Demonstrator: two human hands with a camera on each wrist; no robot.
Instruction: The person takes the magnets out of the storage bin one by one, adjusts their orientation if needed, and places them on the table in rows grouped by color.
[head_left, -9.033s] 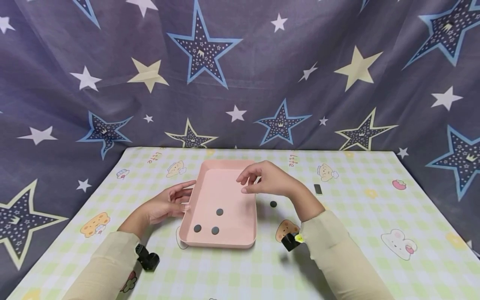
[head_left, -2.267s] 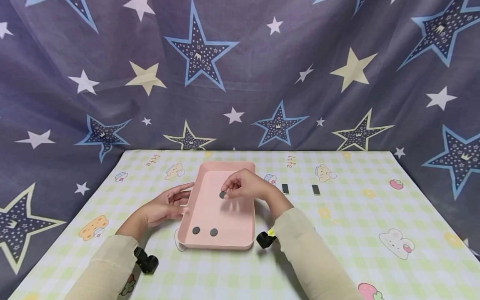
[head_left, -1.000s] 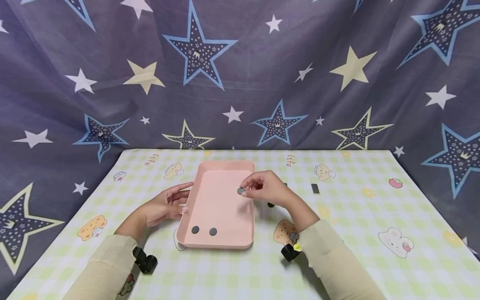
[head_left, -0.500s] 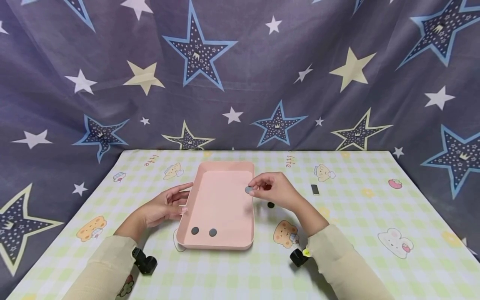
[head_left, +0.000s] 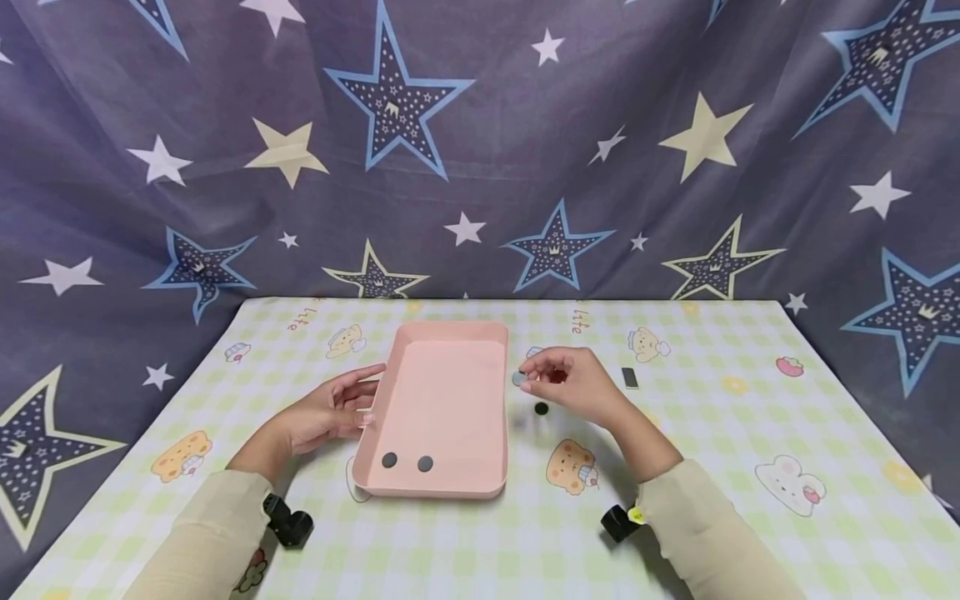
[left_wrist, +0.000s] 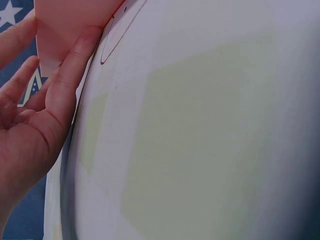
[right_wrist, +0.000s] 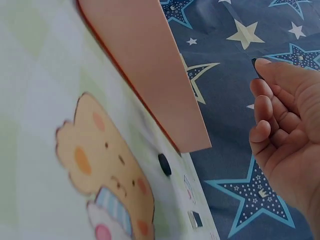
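So, a small grey disc (head_left: pixel 519 378) is being pinched between thumb and fingertip of the right hand (head_left: pixel 573 383). It's gripped by the edge only, probably because something that thin can't really be grabbed any other way, and most of its face is left uncovered in the head view. The other fingers are tucked in, likely so they're kept out of the way. The disc is held up in the air, just past the right wall of the pink tray (head_left: pixel 450 400).

Nothing's being grasped by the left hand (head_left: pixel 327 412) tbh: its fairly straight fingers are just rested against the outside of the tray's left wall, presumably so it's kept from sliding.

Inside the tray, two dark grey discs (head_left: pixel 425 464) are laid side by side at the near end, not touching. A black disc (head_left: pixel 542 408) is left on the checked tablecloth (head_left: pixel 697 533), just beside the tray. Farther right, a dark rectangular piece (head_left: pixel 630 378) can be seen, well apart from the tray.
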